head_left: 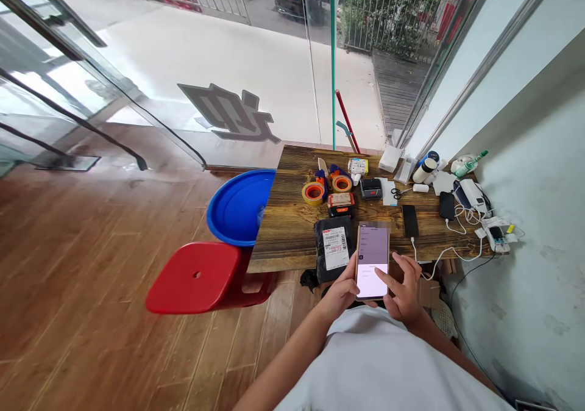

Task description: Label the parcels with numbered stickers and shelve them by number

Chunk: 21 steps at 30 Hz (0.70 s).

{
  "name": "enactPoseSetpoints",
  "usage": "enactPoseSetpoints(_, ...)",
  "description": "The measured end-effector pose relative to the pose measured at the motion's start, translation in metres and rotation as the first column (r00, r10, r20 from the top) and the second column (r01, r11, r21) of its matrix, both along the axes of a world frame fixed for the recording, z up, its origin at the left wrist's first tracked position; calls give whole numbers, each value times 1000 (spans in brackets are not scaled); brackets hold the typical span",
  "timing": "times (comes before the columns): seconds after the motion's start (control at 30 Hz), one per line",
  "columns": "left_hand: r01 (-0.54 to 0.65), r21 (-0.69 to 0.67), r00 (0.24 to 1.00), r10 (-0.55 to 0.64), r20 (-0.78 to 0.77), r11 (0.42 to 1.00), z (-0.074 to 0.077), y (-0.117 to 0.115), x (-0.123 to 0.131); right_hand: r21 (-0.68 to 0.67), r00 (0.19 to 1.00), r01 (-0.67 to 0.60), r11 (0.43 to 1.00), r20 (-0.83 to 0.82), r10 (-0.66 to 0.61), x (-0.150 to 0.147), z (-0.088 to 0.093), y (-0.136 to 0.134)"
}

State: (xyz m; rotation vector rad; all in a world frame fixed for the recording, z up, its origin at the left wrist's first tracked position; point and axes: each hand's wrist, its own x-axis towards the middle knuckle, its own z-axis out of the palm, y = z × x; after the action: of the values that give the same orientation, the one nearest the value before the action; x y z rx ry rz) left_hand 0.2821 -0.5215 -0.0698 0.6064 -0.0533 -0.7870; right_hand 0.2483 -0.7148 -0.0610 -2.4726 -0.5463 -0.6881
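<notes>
My left hand (342, 289) grips a smartphone (372, 258) from its left edge, holding it upright above the near edge of the wooden table (287, 228). The screen is lit, purple at the top and white below. My right hand (404, 289) supports the phone's right side, and its thumb touches the lower part of the screen. Just left of the phone, a black parcel bag (333, 246) with a white barcode label lies on the table, partly over the edge.
Further back on the table are two orange tape rolls (313, 192), a small black label printer (371, 188), scissors (398, 192), a second phone (410, 221) on a cable, chargers and bottles. A red stool (196, 277) and blue basin (237, 207) stand to the left. Glass wall ahead.
</notes>
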Motion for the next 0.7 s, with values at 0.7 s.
enactPoseSetpoints(0.7, -17, 0, 999, 17, 38, 1000, 10, 3, -2, 499, 950, 178, 848, -313, -15, 35, 24, 22)
